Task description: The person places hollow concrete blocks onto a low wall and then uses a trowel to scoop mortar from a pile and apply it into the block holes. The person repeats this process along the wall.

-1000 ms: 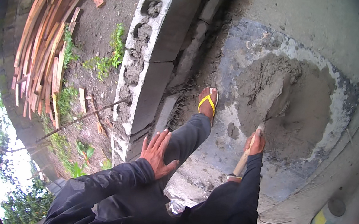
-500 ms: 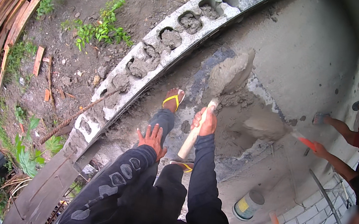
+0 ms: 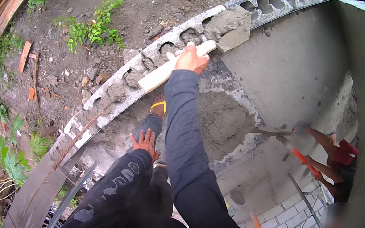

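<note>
My right hand (image 3: 192, 59) is closed round the thick pale wooden handle of a trowel (image 3: 236, 39). Wet grey mortar (image 3: 228, 22) is heaped on the blade, which is over the top of a hollow concrete block wall (image 3: 219, 11). Whether the blade touches the blocks, I cannot tell. Mortar fills several of the nearer block cores, while the farther ones look hollow. My left hand (image 3: 145, 142) lies on my left knee with its fingers spread, holding nothing. To the right of my right forearm spreads a mortar pile (image 3: 224, 120) on the ground.
At the right a co-worker holds a shovel (image 3: 304, 162) with an orange-red handle beside the mortar. A rebar rod (image 3: 77, 140) slants over the wall's near end. A bucket (image 3: 237, 197) is partly hidden by my arm. Stacked planks (image 3: 11, 5) lie far left.
My right hand has carried the loaded trowel up and left from the mortar pile to the wall top. My left hand stays on the knee. The co-worker's shovel has drawn back from the pile.
</note>
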Available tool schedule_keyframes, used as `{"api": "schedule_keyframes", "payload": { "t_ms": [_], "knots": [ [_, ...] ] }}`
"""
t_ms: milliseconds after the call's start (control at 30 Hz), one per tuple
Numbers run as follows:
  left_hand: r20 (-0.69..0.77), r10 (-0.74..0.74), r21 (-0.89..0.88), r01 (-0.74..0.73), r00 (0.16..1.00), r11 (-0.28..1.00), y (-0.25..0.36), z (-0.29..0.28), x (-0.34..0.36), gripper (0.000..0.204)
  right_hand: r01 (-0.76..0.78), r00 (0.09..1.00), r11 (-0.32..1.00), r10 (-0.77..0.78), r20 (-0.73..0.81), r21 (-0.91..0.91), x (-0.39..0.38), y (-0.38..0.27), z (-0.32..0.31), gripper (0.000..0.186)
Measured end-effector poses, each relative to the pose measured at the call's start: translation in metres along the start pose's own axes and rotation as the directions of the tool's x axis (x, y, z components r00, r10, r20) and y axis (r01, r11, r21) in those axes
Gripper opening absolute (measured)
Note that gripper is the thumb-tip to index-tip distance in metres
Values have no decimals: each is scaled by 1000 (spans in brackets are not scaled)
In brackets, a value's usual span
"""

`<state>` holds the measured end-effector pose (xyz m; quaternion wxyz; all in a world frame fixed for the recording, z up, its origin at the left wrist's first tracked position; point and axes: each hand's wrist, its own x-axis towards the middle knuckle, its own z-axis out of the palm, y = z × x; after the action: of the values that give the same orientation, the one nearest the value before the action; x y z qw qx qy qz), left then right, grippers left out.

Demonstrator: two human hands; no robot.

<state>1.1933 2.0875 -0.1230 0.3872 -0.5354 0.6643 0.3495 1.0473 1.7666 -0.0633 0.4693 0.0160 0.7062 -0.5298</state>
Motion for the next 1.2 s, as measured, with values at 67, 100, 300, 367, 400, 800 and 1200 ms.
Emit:
{"api": "schedule_keyframes", "payload": {
  "t_ms": [67, 100, 300, 367, 400, 800, 1200],
  "knots": [
    [32, 10, -27, -9, 999, 1000, -1, -3, 3, 86, -47, 995, 998, 43, 89, 51, -34, 5, -16, 54],
    [58, 10, -29, -8, 998, 1000, -1, -6, 4, 86, -2, 999, 998, 6, 53, -69, -49, 10, -28, 56],
    [68, 1, -68, 4, 998, 998, -2, -28, 7, 88, 94, 996, 900, -80, 50, -425, -40, 20, -129, 43],
    [73, -4, -63, 8, 997, 998, -3, -31, 7, 88, 130, 990, 765, -62, 128, -631, -14, 8, -162, 44],
    [65, 2, -63, 2, 998, 998, -4, -32, 7, 89, 233, 972, 573, -169, 165, -786, 4, 1, -168, 43],
    [54, 13, -111, -7, 998, 994, -4, -35, 13, 89, 209, 976, 629, -89, 198, -748, 16, -107, -166, 31],
    [105, -6, -84, 15, 994, 996, -5, -43, 17, 89, 203, 978, 533, -65, 200, -821, 33, -59, -206, 36]
  ]
}}
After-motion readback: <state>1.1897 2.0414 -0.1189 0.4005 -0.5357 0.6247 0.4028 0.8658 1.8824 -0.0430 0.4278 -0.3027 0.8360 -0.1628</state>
